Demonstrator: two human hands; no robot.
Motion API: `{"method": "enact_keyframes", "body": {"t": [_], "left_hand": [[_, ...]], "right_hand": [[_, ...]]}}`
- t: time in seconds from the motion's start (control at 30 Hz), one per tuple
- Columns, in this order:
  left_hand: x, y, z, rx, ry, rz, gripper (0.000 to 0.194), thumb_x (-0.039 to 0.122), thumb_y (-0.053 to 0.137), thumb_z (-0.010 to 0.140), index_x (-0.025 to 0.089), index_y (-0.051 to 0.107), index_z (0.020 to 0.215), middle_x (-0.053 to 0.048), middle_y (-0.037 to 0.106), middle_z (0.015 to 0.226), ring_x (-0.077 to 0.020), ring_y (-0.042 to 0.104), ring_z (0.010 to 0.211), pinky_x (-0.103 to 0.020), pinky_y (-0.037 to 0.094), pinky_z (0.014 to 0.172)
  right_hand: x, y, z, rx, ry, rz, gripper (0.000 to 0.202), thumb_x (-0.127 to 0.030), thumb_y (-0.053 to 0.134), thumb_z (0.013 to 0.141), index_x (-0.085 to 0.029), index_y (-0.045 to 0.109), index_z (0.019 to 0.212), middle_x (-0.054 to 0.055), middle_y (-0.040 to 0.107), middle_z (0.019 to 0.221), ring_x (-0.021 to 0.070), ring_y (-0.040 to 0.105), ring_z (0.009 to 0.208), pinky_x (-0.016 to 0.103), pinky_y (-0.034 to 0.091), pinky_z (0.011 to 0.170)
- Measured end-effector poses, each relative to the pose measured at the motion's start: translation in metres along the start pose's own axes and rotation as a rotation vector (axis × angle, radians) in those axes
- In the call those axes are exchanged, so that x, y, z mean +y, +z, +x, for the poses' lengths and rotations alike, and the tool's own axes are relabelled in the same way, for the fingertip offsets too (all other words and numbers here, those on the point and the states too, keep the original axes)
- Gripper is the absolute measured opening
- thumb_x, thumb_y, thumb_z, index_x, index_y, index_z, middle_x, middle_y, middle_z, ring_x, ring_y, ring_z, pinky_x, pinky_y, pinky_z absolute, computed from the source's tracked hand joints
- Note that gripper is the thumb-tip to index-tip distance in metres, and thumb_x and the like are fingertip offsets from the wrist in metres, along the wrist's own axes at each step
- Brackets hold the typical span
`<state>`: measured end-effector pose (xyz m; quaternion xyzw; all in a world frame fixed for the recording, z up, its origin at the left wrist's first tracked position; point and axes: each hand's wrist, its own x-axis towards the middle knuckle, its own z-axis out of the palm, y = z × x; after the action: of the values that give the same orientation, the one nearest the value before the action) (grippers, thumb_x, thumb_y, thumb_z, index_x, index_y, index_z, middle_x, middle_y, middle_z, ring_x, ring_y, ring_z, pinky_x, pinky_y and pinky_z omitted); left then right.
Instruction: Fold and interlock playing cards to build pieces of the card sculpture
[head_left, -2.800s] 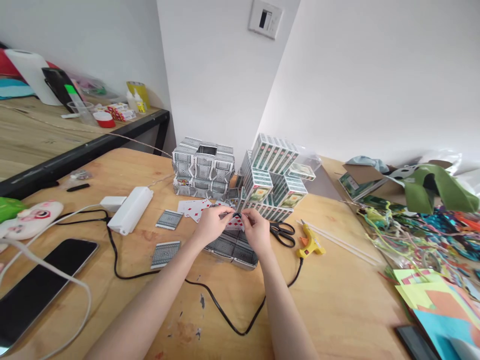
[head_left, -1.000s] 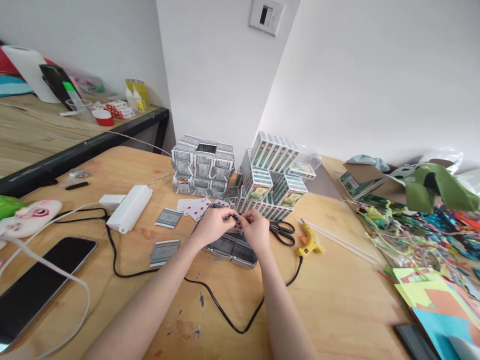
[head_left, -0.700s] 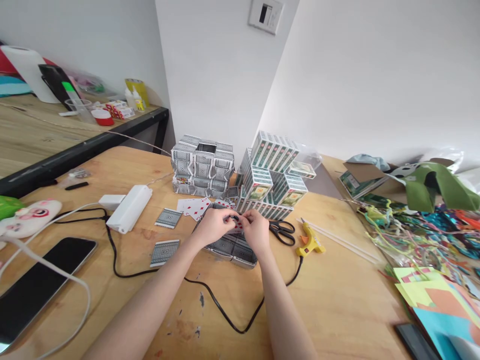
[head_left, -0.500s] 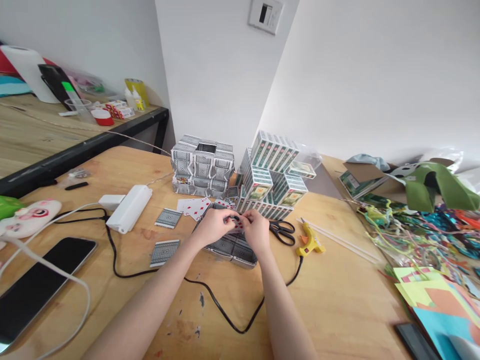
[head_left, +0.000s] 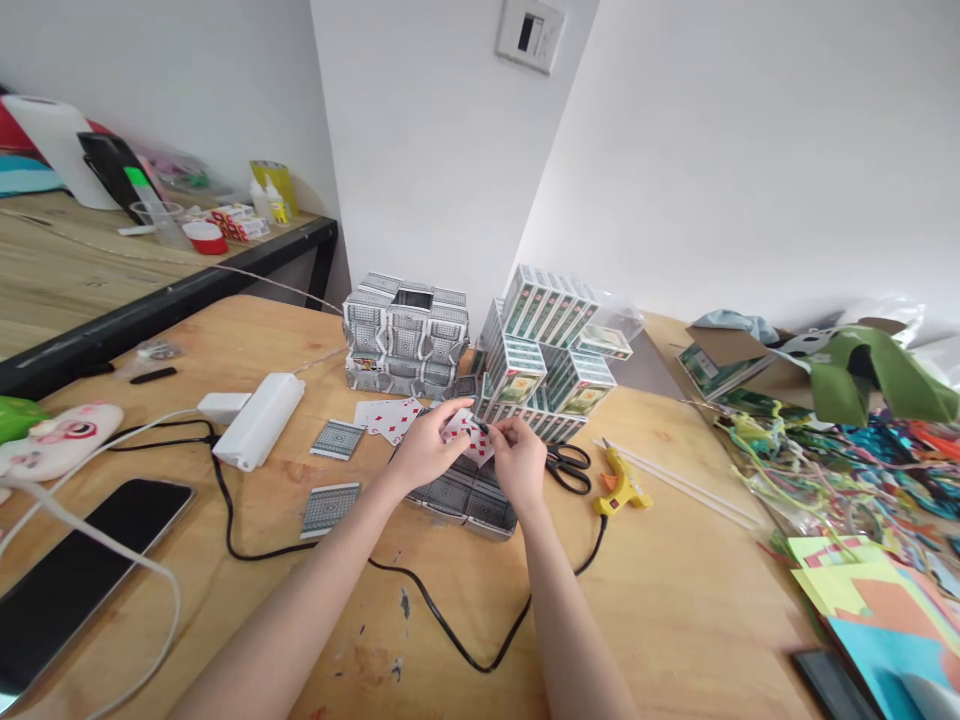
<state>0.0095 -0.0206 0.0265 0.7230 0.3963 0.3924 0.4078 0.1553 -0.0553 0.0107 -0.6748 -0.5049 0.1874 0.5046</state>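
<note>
A playing card (head_left: pixel 478 446) with red diamonds is held up between my two hands. My left hand (head_left: pixel 429 447) has its thumb and forefinger around the card's left side. My right hand (head_left: pixel 519 460) pinches near its upper right edge, where a small dark piece shows that I cannot make out. Under both hands sits a low, open structure (head_left: pixel 448 492) of folded grey-patterned playing cards. More face-up diamond cards (head_left: pixel 390 417) lie to its left, and two grey-backed cards (head_left: pixel 335 438) rest farther left. Black-handled scissors (head_left: pixel 570 468) lie right of my right hand.
A taller folded-card box (head_left: pixel 405 335) and stacked card packs (head_left: pixel 517 370) stand behind my hands. At right are a yellow glue gun (head_left: pixel 624 482) and white sticks (head_left: pixel 682 485). A black cable (head_left: pixel 442 620) loops in front; a power adapter (head_left: pixel 259 420) and phone (head_left: pixel 90 590) lie left.
My left fingers have spread and risen a little. The hands have moved slightly apart, and more of the red diamond card shows between them.
</note>
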Motion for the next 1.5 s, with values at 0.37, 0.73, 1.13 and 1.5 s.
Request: {"method": "enact_keyframes", "body": {"t": [0.37,0.73,1.13,1.5], "left_hand": [[-0.009,0.002,0.006,-0.023,-0.057,-0.224,0.035,0.02,0.052,0.075,0.013,0.053,0.109,-0.008,0.067,0.092,-0.0167,0.062,0.083,-0.029,0.05,0.073],[-0.011,0.0,0.005,0.076,0.073,0.064,0.03,0.013,0.049,0.076,0.018,0.062,0.103,-0.004,0.065,0.087,-0.0143,0.06,0.081,-0.027,0.048,0.075],[-0.012,0.0,0.006,0.021,0.119,0.115,0.021,0.008,0.053,0.071,0.02,0.068,0.079,-0.003,0.067,0.086,-0.0152,0.06,0.083,-0.029,0.048,0.079],[-0.01,0.002,0.004,0.033,-0.064,0.248,0.023,0.012,0.054,0.073,0.019,0.068,0.09,-0.003,0.069,0.092,-0.017,0.063,0.087,-0.029,0.046,0.083]], "right_hand": [[0.004,-0.001,0.005,-0.034,0.122,0.344,0.024,-0.039,0.055,0.07,-0.019,0.049,0.081,0.002,0.062,0.063,0.017,0.06,0.055,0.026,0.048,0.048],[0.001,0.002,-0.002,-0.187,-0.055,0.013,0.027,-0.03,0.062,0.067,-0.018,0.058,0.09,0.003,0.067,0.077,0.0165,0.06,0.062,0.027,0.048,0.059],[0.001,0.002,-0.001,-0.217,-0.102,0.095,0.022,-0.022,0.054,0.075,-0.02,0.067,0.092,0.004,0.07,0.087,0.0181,0.064,0.076,0.029,0.05,0.072],[-0.001,0.002,-0.002,-0.141,-0.162,-0.08,0.017,-0.021,0.053,0.074,-0.02,0.07,0.076,0.003,0.07,0.078,0.0165,0.063,0.069,0.026,0.047,0.067]]}}
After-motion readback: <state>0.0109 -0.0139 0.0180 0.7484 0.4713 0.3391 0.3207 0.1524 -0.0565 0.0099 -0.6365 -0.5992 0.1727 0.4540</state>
